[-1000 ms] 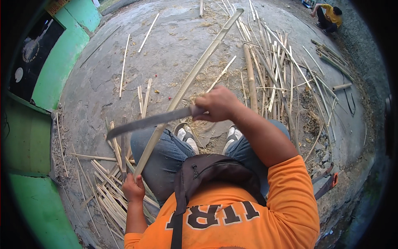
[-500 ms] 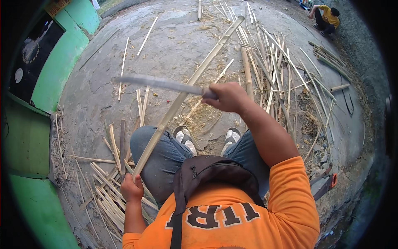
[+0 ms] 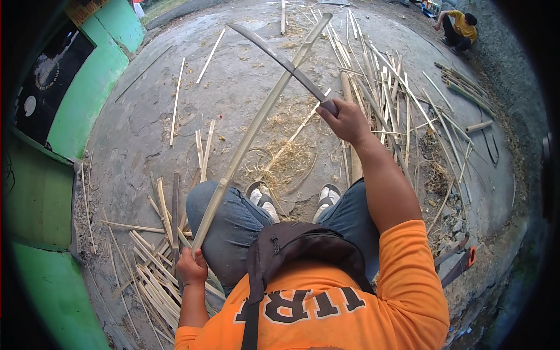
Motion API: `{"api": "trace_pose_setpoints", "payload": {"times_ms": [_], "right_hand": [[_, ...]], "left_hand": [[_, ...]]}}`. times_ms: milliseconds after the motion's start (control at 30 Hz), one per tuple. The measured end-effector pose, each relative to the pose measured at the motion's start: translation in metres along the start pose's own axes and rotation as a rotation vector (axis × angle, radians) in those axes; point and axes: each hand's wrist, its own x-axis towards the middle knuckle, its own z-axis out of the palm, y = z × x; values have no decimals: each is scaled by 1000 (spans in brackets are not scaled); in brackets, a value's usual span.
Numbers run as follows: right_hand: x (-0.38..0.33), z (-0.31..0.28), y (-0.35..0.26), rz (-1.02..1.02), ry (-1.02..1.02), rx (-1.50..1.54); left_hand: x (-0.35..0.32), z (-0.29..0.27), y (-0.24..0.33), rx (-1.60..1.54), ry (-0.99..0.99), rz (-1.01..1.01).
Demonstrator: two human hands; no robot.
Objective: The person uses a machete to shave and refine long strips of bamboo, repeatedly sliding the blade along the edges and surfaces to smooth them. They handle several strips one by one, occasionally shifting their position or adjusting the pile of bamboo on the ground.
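A long pale bamboo strip slants from my left side across my left knee toward the far middle. My left hand is closed round its near end. In my right hand is the dark handle of a machete, held out ahead of my right knee. Its long curved blade points up and to the left and crosses the strip near the far end. Whether the blade touches the strip I cannot tell.
Cut bamboo strips lie heaped at my left, and a larger scatter of bamboo spreads ahead right. Shavings cover ground before my feet. A saw lies at my right. Someone in yellow crouches far right, beside a wall.
My right hand has moved forward and right with the machete, whose blade has swung from pointing left to pointing up and left. The strip's far end has shifted slightly left.
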Motion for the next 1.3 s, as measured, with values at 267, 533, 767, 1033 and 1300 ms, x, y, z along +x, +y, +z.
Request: {"api": "trace_pose_setpoints", "payload": {"times_ms": [267, 533, 767, 1033, 1300], "right_hand": [[-28, 19, -65, -452, -384, -372], [23, -5, 32, 178, -48, -13], [5, -4, 29, 259, -102, -187], [-20, 23, -50, -371, -486, -459], [6, 5, 55, 283, -109, -184]], "left_hand": [[2, -9, 8, 5, 1, -23], [12, -3, -14, 111, 32, 60], [14, -29, -8, 139, -8, 55], [23, -34, 0, 144, -35, 45], [22, -25, 0, 169, -1, 77]]}}
